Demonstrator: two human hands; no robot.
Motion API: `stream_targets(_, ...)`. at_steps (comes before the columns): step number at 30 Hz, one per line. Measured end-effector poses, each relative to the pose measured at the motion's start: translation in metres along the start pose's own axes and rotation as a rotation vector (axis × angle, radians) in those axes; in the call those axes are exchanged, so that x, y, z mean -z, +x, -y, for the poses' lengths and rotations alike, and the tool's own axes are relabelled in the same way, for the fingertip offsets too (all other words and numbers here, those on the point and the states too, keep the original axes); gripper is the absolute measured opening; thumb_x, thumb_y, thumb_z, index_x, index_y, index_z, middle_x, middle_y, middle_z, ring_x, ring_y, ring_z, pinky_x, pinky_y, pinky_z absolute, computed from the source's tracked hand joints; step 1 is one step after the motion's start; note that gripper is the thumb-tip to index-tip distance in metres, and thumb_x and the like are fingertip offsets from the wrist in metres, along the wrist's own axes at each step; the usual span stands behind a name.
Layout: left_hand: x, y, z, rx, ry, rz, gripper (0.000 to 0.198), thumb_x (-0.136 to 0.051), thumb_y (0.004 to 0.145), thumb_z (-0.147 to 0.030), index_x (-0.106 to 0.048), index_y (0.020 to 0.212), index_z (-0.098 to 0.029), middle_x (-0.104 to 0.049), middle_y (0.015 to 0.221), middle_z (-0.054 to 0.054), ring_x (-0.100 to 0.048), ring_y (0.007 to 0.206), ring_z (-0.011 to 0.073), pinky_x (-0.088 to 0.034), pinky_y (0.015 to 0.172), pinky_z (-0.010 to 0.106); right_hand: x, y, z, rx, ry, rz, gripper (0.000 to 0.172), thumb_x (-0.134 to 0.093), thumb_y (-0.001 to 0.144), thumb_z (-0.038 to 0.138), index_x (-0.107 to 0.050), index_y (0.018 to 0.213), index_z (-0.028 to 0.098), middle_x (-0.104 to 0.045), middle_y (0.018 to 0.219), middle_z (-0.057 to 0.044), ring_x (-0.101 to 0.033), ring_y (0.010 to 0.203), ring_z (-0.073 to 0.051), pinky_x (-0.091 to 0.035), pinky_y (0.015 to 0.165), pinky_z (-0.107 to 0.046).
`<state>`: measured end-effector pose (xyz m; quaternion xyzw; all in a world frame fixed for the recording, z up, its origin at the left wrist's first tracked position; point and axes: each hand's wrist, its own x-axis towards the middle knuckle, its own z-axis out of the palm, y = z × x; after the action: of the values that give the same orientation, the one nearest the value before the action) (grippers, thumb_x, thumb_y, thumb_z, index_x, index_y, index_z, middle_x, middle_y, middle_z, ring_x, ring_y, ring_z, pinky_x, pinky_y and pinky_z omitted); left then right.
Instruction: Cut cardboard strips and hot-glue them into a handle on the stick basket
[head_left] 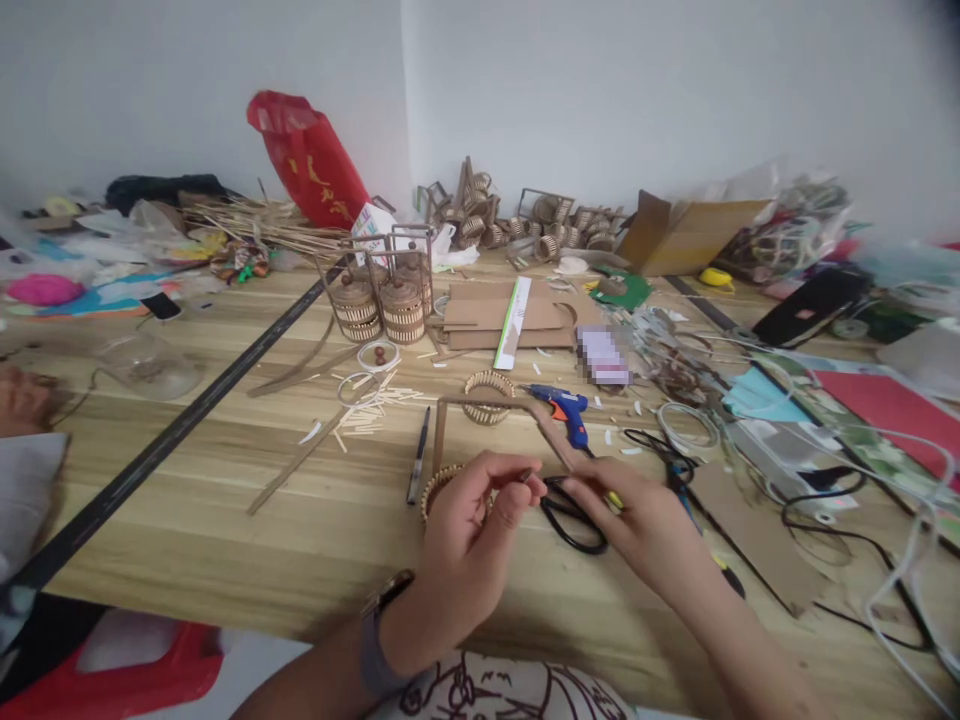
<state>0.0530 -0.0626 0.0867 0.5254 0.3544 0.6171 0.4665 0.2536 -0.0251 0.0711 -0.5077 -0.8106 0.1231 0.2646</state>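
My left hand is closed at the near middle of the table, its thumb and fingers pinching a small brown piece. To its right, my right hand is closed on the right end of a bent brown strip. That strip runs up from beside my left hand, across and back down to my right hand. A woven ring lies partly hidden behind my left hand. Another woven ring sits beyond, crossed by the strip. The blue glue gun lies right of it, and black-handled scissors rest between my hands.
Small lidded baskets in frames stand back left. Cardboard bears a white-green strip. A pen lies left of my hands. Cables and cardboard scraps crowd the right. Another person's hand shows far left.
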Motion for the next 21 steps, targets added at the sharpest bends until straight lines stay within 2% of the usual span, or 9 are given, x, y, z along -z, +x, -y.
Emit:
stream_targets(2, 0.004, -0.003, 0.0, -0.015, 0.004, -0.005, 0.026, -0.056, 0.098, -0.04, -0.068, 0.105, -0.018, -0.071, 0.086, 0.003, -0.066, 0.081, 0.0118, -0.053, 0.074, 0.02, -0.011, -0.004, -0.014, -0.045, -0.099, 0.262, 0.022, -0.06, 0.088, 0.025, -0.071, 0.106, 0.02, -0.074, 0.099, -0.011, -0.071, 0.09, -0.026, -0.057, 0.078, -0.037)
stream_targets(3, 0.005, -0.005, 0.0, -0.024, 0.007, -0.01, 0.025, -0.055, 0.098, -0.039, -0.068, 0.105, -0.018, -0.071, 0.086, 0.003, -0.066, 0.081, 0.0115, -0.052, 0.074, 0.019, -0.016, -0.006, -0.02, -0.059, -0.149, 0.34, 0.028, -0.061, 0.085, 0.02, -0.07, 0.111, 0.018, -0.073, 0.104, -0.013, -0.07, 0.096, -0.028, -0.057, 0.083, -0.039)
stream_targets(5, 0.009, -0.008, 0.0, -0.045, 0.025, -0.025, 0.024, -0.055, 0.099, -0.037, -0.069, 0.105, -0.018, -0.072, 0.086, 0.003, -0.066, 0.08, 0.0112, -0.052, 0.074, 0.019, -0.026, -0.01, -0.029, -0.066, -0.218, 0.408, 0.037, -0.062, 0.081, 0.014, -0.067, 0.118, 0.016, -0.069, 0.11, -0.016, -0.067, 0.105, -0.031, -0.055, 0.091, -0.044)
stream_targets(10, 0.016, -0.013, -0.001, -0.097, 0.062, -0.077, 0.026, -0.051, 0.1, -0.036, -0.069, 0.104, -0.018, -0.073, 0.084, 0.004, -0.066, 0.077, 0.0108, -0.053, 0.071, 0.018, -0.033, -0.01, -0.043, -0.034, -0.194, 0.442, 0.039, -0.06, 0.085, 0.017, -0.063, 0.123, 0.015, -0.066, 0.11, -0.016, -0.064, 0.108, -0.03, -0.052, 0.093, -0.044)
stream_targets(14, 0.02, -0.014, 0.0, -0.124, 0.075, -0.09, 0.025, -0.051, 0.101, -0.035, -0.069, 0.105, -0.018, -0.072, 0.083, 0.003, -0.066, 0.076, 0.0104, -0.052, 0.071, 0.018, -0.029, -0.006, -0.047, -0.047, -0.176, 0.462, 0.037, -0.052, 0.082, 0.01, -0.057, 0.118, 0.014, -0.066, 0.109, -0.015, -0.064, 0.105, -0.027, -0.051, 0.091, -0.042)
stream_targets(18, 0.022, -0.014, 0.003, -0.122, 0.07, -0.067, 0.026, -0.05, 0.101, -0.035, -0.068, 0.105, -0.018, -0.071, 0.081, 0.003, -0.065, 0.074, 0.0105, -0.052, 0.07, 0.019, -0.02, -0.003, -0.043, -0.039, -0.081, 0.503, 0.029, -0.049, 0.08, 0.013, -0.052, 0.109, 0.016, -0.067, 0.1, -0.013, -0.068, 0.09, -0.023, -0.054, 0.082, -0.037)
stream_targets(21, 0.024, -0.016, 0.007, -0.125, 0.06, -0.076, 0.025, -0.049, 0.102, -0.035, -0.067, 0.106, -0.019, -0.069, 0.079, 0.002, -0.063, 0.071, 0.0094, -0.051, 0.068, 0.018, -0.003, -0.004, -0.036, -0.049, 0.018, 0.449, 0.025, -0.046, 0.087, 0.022, -0.05, 0.111, 0.019, -0.07, 0.093, -0.009, -0.069, 0.082, -0.021, -0.056, 0.075, -0.034)
